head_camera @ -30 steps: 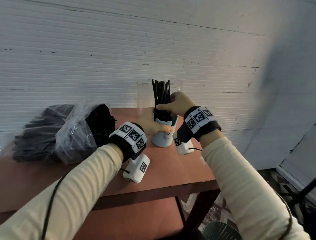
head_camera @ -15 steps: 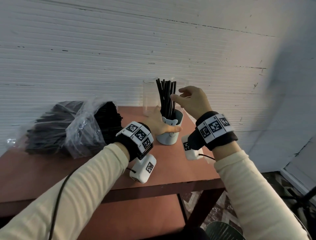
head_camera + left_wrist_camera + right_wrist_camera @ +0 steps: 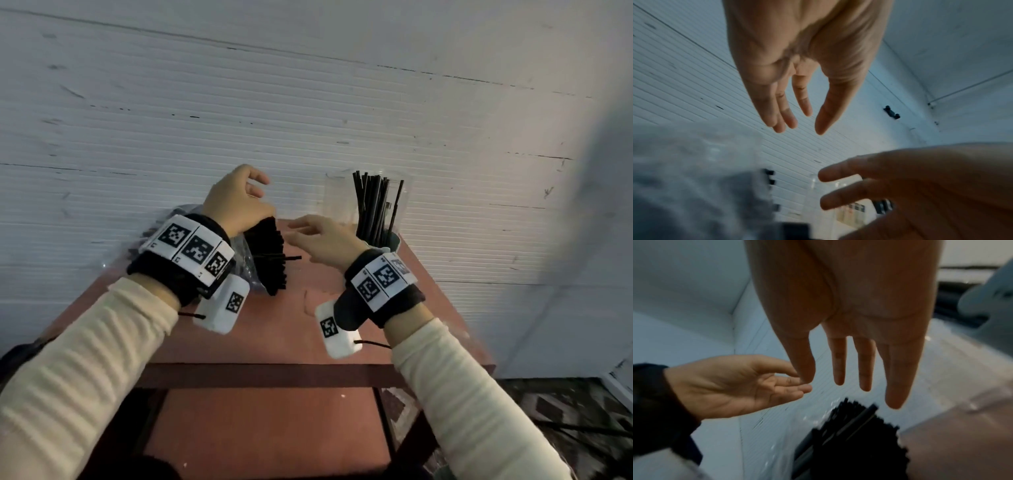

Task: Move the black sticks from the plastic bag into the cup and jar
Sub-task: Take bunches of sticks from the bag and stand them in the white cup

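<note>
Many black sticks [image 3: 269,255] lie in the plastic bag [image 3: 245,263] on the desk [image 3: 291,329]; others stand in the cup [image 3: 390,240]. Left hand [image 3: 236,202] and right hand [image 3: 322,241] hover nearby, fingers apart, empty. Risk: careless grabbing scatters protruding sticks off the desk.

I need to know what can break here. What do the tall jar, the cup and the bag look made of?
Jar: clear and rigid, glass or hard plastic; I cannot tell which. Cup: opaque pale grey-blue, smooth, perhaps ceramic or plastic. Bag: thin clear plastic film, crinkled and glinting.
</note>
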`<state>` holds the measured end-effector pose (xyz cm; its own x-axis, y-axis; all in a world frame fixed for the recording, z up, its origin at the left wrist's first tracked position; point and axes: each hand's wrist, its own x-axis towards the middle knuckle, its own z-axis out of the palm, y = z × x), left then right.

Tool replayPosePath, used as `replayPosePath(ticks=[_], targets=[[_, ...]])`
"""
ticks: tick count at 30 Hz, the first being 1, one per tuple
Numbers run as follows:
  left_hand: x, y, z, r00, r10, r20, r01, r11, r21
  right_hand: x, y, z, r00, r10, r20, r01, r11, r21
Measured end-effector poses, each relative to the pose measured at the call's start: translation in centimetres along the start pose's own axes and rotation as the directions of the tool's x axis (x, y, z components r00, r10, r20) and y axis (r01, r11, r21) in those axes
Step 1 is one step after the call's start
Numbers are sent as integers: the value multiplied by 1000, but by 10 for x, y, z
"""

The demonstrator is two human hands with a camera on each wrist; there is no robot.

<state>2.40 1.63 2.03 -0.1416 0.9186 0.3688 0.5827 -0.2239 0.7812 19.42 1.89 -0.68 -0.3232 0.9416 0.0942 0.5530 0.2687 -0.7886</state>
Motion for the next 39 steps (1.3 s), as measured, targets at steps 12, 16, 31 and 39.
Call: replayPosePath(ticks=[12,16,31,39], targets=[[-16,-55,-21,949,-99,300,3,953,304,15,-5,34,988,77,135,-91,991,101],[-19,-57,-28,963,-99,252,32,965,258,15,1,23,986,152,67,-155,986,56],[-22,-62,-29,971,-142,191,100,972,214,9,11,25,993,86,84,-104,967,234],[-22,-63,-27,972,-157,178,113,966,233,1,13,23,954,181,238,-258,900,350]])
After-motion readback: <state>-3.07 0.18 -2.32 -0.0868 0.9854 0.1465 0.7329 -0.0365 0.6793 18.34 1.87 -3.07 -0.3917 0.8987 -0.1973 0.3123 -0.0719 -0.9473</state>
